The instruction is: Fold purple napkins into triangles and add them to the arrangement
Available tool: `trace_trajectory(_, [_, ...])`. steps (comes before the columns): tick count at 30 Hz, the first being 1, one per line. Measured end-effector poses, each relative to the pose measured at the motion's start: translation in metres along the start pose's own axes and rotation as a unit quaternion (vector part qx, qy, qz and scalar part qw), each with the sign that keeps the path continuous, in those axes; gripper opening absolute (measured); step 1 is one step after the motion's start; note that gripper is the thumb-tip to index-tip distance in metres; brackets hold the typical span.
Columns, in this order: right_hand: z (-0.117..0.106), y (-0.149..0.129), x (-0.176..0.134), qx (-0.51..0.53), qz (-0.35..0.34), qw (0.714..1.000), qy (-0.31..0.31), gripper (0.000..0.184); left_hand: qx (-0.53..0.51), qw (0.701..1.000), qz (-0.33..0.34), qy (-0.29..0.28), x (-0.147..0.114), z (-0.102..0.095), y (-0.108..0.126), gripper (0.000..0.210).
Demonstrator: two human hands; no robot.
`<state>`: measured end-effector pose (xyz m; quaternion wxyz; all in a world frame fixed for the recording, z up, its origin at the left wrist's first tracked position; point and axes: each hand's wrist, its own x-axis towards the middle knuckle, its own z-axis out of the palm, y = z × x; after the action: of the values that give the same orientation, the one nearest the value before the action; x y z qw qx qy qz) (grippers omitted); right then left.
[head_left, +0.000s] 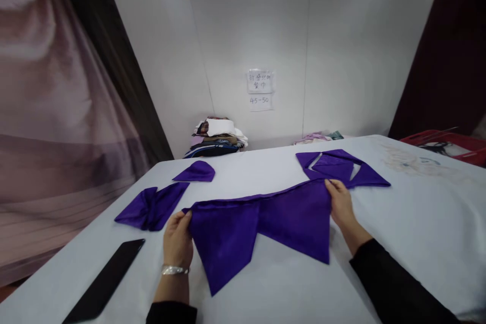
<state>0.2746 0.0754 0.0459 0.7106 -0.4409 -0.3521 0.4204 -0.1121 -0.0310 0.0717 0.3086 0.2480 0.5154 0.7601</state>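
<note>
Here, two hands point(178, 242) pinch one purple cloth point(228, 235); three purple pieces point(341, 167) lie nearby.

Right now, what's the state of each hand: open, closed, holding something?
Left hand: closed, holding one upper end of the purple cloth.
Right hand: closed, pinching its other upper end.

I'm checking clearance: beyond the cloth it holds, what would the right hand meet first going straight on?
Likely the purple piece with gaps, though depth is unclear; the right hand might pass above it.
</note>
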Motion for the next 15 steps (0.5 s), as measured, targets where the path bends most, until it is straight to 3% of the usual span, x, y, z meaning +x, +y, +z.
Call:
trace_trajectory(4, [-0.004, -0.042, 0.0, -0.005, -0.041, 0.999, 0.035, 0.033, 0.049, 0.993, 0.097, -0.047, -0.002, -0.006, 0.044, 0.031])
trace_trajectory(7, [-0.003, -0.069, 0.009, -0.021, -0.071, 0.997, 0.024, 0.03, 0.109, 0.979, 0.16, -0.066, 0.008, -0.005, 0.066, 0.029])
trace_trajectory(10, [0.004, -0.073, 0.028, -0.091, -0.085, 0.991, -0.055, 0.024, 0.198, 0.957, 0.19, -0.09, 0.03, 0.0, 0.066, 0.025])
trace_trajectory(13, [0.011, -0.059, 0.048, -0.228, -0.133, 0.955, -0.137, 0.017, 0.284, 0.934, 0.19, -0.101, 0.053, 0.006, 0.053, 0.02])
trace_trajectory(15, [0.014, -0.048, 0.057, -0.287, -0.174, 0.931, -0.144, 0.01, 0.291, 0.931, 0.195, -0.103, 0.063, 0.009, 0.045, 0.016])
